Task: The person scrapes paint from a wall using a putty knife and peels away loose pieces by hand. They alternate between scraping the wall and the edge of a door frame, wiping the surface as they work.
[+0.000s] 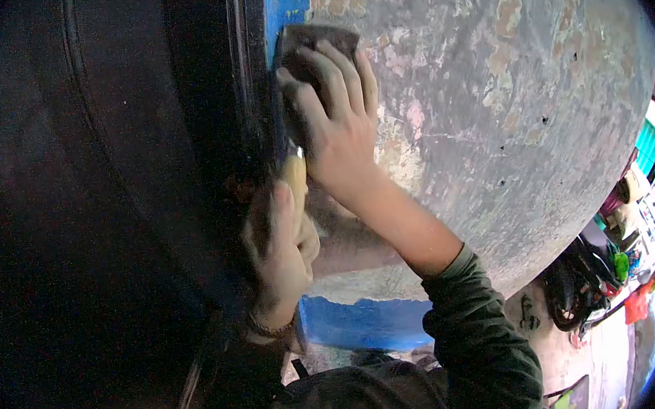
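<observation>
- A dark door-like panel (136,183) fills the left side, its ridged edge running alongside the wall
- The left hand (278,245), a bracelet (272,327) at its wrist, is closed round a yellow handle (297,180), whose long axis runs nearly straight up the view, toward the right wrist
- The right hand (342,128) sits higher, fingers bent and a little apart over a dark pad (305,36), holding it against the wall; the pad lies under and just past those fingers, well above the left hand; its long axis I cannot tell
- The wall (475,96) is patchy grey, with blue paint (366,323) at top and bottom
- Far right, a motorbike-like shape (566,292) stands among bright clutter
</observation>
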Tool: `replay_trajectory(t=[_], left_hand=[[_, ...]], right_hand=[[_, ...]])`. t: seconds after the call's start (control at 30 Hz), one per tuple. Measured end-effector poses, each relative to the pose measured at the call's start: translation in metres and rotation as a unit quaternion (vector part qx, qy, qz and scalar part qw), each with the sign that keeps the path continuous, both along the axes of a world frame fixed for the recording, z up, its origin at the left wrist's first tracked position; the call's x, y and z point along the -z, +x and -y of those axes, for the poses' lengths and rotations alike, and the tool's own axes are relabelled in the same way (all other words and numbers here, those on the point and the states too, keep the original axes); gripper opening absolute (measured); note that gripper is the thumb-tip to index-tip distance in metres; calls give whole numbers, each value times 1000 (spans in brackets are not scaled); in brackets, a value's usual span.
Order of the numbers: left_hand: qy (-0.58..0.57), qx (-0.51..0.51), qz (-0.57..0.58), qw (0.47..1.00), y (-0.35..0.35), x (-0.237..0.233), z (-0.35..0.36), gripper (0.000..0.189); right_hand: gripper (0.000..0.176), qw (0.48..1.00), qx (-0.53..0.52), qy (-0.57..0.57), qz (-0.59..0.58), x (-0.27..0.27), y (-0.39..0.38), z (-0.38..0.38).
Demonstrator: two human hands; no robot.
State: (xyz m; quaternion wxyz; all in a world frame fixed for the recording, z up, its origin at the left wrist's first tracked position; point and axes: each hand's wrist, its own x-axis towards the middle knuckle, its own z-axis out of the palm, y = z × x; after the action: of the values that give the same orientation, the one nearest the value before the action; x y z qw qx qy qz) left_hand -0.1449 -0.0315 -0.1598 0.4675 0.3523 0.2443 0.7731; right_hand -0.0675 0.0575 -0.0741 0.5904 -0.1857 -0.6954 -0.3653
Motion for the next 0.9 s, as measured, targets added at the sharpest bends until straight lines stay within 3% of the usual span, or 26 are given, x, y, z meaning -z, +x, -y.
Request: replay_trajectory(t=[0.1, 0.17, 0.57, 0.67, 0.9], left_hand=[[-31, -11, -9, 999, 6, 18, 12, 40], [2, 51, 2, 999, -2, 37, 6, 26], [30, 39, 27, 998, -7, -6, 6, 26], [-39, 38, 4, 998, -6, 4, 18, 26], [12, 56, 29, 998, -21, 9, 12, 23]], right_hand=[[33, 999, 3, -45, 21, 33, 6, 4], [34, 999, 2, -50, 16, 33, 3, 8], [34, 999, 4, -30, -25, 5, -6, 6], [33, 999, -11, -38, -1, 17, -4, 7], [32, 999, -12, -45, -21, 19, -12, 10]])
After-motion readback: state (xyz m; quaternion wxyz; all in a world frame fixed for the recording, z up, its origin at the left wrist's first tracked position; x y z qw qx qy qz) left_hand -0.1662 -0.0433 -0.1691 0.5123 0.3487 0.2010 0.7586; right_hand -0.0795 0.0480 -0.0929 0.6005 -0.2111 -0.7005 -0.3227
